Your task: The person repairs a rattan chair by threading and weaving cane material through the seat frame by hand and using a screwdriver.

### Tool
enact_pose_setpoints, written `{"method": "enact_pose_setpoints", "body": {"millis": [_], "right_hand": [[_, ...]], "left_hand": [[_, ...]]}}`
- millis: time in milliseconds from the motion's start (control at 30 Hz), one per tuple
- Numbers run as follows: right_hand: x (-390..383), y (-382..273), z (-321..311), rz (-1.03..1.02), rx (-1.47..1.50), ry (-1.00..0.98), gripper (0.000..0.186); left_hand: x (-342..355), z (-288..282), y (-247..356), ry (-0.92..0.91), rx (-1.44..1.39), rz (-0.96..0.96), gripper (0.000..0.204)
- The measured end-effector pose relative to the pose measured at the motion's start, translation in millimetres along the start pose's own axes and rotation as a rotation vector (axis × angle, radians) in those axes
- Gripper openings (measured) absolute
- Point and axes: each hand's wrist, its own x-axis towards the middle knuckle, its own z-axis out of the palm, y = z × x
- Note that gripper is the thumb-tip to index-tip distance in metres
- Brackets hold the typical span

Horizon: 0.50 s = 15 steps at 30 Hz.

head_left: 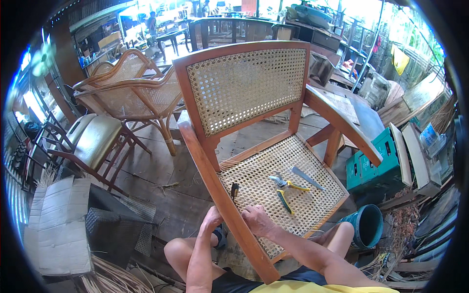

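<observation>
A wooden armchair [234,215] with a woven cane back [249,83] stands in front of me, tilted. My right hand [259,220] is over the left edge of its cane seat [254,171], inside the armrest, with its fingers curled together. On the outer side of that armrest, my left hand [211,218] is closed too, its fingertips partly hidden. What either hand pinches is too small to make out. Yellow-handled pruning shears [286,191] lie on the seat beside a grey pointed blade [308,177]. A small dark tool [235,191] is near the seat's left edge.
Left of me are a rattan armchair [129,95], a chair with a gold cushion [97,139] and flattened cardboard [61,224]. Cane strips [115,278] lie at the lower left. On the right are a green crate [373,158] and a teal bucket [367,227].
</observation>
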Motion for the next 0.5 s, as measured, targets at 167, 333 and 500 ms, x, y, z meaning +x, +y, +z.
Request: {"method": "enact_pose_setpoints", "body": {"millis": [167,333,500], "right_hand": [[-7,5,0,0.035,0.132,0.008,0.018],[-6,8,6,-0.085,-0.015,-0.016,0.022],[-9,21,4,-0.088,0.152,-0.022,0.023]], "left_hand": [[-6,7,14,0.048,-0.048,-0.017,0.035],[-8,5,13,0.040,-0.098,-0.080,0.037],[-6,6,15,0.075,-0.015,0.039,0.038]]}}
